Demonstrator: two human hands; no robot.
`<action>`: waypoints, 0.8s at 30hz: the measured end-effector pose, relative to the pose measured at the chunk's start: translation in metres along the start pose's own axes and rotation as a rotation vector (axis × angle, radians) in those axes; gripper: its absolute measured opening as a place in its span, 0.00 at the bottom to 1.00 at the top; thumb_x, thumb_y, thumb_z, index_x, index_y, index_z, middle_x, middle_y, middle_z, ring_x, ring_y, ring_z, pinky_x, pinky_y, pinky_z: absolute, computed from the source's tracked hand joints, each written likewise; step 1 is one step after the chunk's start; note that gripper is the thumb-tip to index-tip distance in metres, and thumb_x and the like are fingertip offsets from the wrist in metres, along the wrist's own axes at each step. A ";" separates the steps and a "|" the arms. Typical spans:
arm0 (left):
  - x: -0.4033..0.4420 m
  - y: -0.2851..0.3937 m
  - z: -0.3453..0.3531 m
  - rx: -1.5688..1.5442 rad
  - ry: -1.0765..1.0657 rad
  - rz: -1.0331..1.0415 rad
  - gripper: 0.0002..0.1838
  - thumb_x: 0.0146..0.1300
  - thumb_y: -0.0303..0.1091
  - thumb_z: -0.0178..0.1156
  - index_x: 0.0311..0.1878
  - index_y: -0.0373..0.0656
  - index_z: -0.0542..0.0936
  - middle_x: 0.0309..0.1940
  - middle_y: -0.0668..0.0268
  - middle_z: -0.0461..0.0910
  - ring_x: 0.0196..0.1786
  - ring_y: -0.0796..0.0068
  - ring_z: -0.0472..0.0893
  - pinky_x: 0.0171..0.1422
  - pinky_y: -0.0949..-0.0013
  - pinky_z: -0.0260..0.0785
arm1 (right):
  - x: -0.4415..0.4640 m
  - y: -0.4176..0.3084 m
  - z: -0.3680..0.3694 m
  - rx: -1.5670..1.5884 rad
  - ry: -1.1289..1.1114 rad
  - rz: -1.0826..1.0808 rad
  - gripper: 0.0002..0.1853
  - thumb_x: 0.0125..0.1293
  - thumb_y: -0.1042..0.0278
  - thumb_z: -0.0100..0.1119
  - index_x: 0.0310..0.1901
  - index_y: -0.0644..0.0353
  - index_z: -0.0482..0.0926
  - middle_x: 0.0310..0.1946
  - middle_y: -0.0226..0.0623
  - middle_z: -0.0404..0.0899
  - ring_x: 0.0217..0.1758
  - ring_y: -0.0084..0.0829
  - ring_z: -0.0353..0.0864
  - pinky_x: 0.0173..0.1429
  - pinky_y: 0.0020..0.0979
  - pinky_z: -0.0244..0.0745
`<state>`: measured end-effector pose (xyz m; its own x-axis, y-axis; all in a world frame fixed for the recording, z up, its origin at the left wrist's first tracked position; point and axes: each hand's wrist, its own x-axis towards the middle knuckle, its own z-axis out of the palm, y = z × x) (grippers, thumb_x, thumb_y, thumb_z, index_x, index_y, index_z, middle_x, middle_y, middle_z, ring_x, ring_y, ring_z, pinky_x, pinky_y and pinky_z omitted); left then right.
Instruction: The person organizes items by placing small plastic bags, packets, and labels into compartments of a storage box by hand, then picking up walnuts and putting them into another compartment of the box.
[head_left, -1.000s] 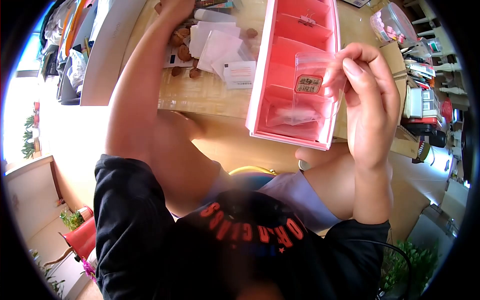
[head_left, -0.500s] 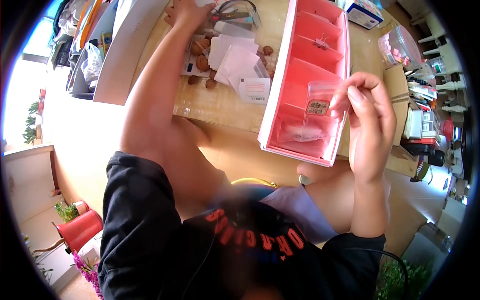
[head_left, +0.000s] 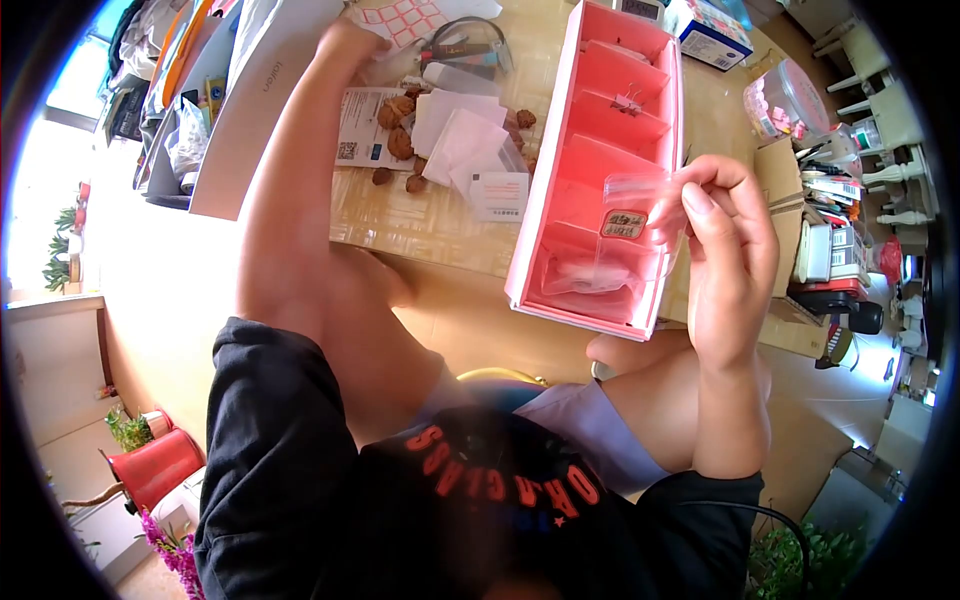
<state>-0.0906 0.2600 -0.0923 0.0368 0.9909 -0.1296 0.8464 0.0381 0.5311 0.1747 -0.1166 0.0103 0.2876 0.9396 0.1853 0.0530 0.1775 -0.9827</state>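
The right hand (head_left: 735,260) pinches a clear zip bag (head_left: 625,224) that hangs left of its grip, above the pink divided box (head_left: 537,230).

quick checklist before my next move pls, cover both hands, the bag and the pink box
1. Clear flat plastic bag pinched by the right hand: ok.
2. Small dark-bordered rounded label on the bag: ok, in view.
3. Left hand gripping the white paper sheet with red-outlined squares: cannot tell, fingertips unclear.
4. Nearest compartment of the long pink divided box free: not ok, translucent plastic packaging lies there.
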 end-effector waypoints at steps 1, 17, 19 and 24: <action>0.003 -0.005 0.001 -0.097 0.077 0.084 0.26 0.58 0.49 0.78 0.47 0.34 0.88 0.40 0.60 0.89 0.45 0.69 0.86 0.50 0.62 0.77 | 0.000 0.000 0.000 -0.006 0.002 -0.006 0.07 0.79 0.72 0.51 0.51 0.65 0.77 0.35 0.34 0.82 0.39 0.19 0.79 0.48 0.22 0.72; -0.153 0.078 -0.048 -1.246 -0.325 0.671 0.09 0.72 0.31 0.66 0.52 0.41 0.83 0.43 0.67 0.87 0.43 0.81 0.85 0.46 0.75 0.78 | 0.006 -0.007 -0.022 0.016 0.005 -0.254 0.14 0.73 0.75 0.45 0.54 0.69 0.76 0.41 0.35 0.79 0.38 0.18 0.68 0.46 0.23 0.64; -0.166 0.075 -0.048 -1.207 -0.472 0.662 0.09 0.73 0.30 0.66 0.53 0.41 0.84 0.47 0.63 0.88 0.48 0.79 0.87 0.53 0.73 0.82 | 0.003 -0.013 -0.016 0.015 0.056 -0.170 0.16 0.74 0.70 0.49 0.58 0.69 0.75 0.40 0.32 0.79 0.38 0.17 0.68 0.46 0.22 0.64; -0.206 0.101 -0.047 -1.162 -0.522 0.546 0.14 0.71 0.29 0.67 0.57 0.38 0.81 0.44 0.66 0.87 0.44 0.79 0.86 0.43 0.76 0.78 | -0.001 -0.022 -0.003 0.127 -0.143 0.103 0.23 0.74 0.66 0.65 0.64 0.68 0.75 0.45 0.34 0.87 0.40 0.12 0.77 0.39 0.19 0.70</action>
<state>-0.0376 0.0658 0.0272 0.6273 0.7622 0.1601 -0.2534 0.0054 0.9673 0.1763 -0.1228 0.0317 0.1458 0.9851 0.0913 -0.0936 0.1056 -0.9900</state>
